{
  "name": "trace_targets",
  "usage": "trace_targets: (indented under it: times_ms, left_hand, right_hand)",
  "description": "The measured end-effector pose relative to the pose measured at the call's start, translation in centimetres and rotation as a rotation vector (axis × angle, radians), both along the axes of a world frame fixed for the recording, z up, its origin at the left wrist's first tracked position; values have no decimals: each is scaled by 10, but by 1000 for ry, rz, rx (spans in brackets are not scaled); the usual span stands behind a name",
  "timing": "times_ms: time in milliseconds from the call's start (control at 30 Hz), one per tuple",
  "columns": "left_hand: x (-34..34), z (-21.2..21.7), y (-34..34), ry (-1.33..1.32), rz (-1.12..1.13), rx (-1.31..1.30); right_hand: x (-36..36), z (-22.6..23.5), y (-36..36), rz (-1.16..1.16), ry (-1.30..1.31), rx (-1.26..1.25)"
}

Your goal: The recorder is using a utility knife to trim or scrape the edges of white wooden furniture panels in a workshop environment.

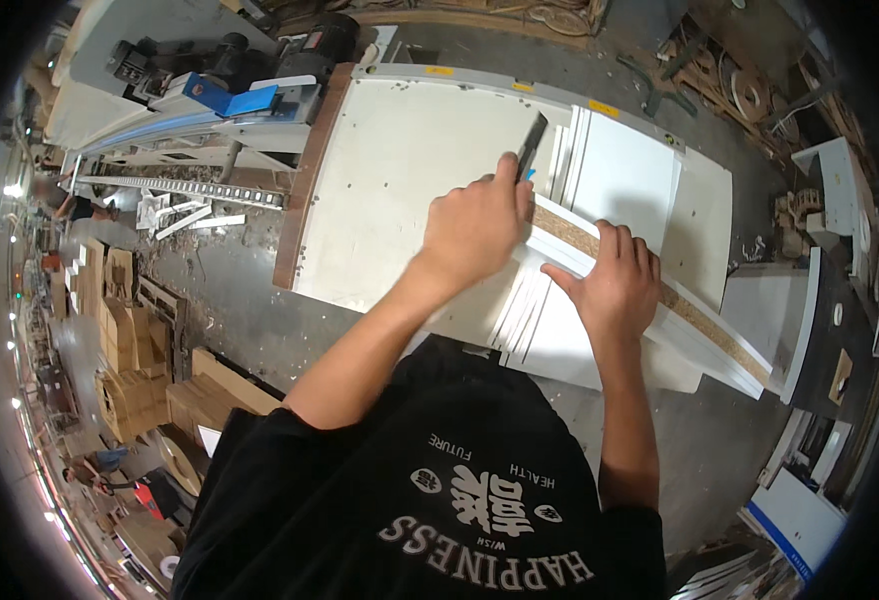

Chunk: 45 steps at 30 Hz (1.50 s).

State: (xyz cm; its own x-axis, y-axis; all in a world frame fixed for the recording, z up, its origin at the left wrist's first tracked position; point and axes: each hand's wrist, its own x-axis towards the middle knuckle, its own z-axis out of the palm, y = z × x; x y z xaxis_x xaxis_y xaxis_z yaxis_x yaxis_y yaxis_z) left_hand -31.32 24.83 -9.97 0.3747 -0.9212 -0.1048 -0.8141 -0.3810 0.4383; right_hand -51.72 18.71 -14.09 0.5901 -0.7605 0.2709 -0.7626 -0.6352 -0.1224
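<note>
My left hand [480, 225] is closed around a dark, narrow, flat hand tool [533, 143] that sticks up past the thumb; its exact kind is hard to make out. The fist rests against the near end of a long white board [705, 320] with a raw particleboard core showing along its upturned edge. Farther along, my right hand [618, 280] grips the same board, fingers over the far side and thumb on the near side. The board slants down to the right across a white work table [380, 190]. White panels [625, 165] lie stacked flat beneath and behind it.
At the far left stands a machine with motors and a blue part [225, 98], joined to the table by a brown edge strip [310, 190]. Offcuts [200, 218] litter the floor. Cardboard stacks [125, 325] stand at left, where other people work. A dark bench [850, 330] lies right.
</note>
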Motion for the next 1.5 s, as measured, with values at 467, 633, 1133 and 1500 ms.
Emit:
trace_targets:
  times_ms: [467,633,1133,1500]
  left_hand:
    - [-8,-5,113,-64,-45,-102]
    - [10,-3,105,-135,-97,-32]
    - [60,-26,28,-329,-141,-89]
    - [42,-1,88,-20,-229,-54]
  right_hand:
    - [3,8,2,-15,24,-19]
    - [3,5,1,-15,11,-26]
    - [4,4,-1,-2,21,-5]
    - [3,4,1,-9,8,-6]
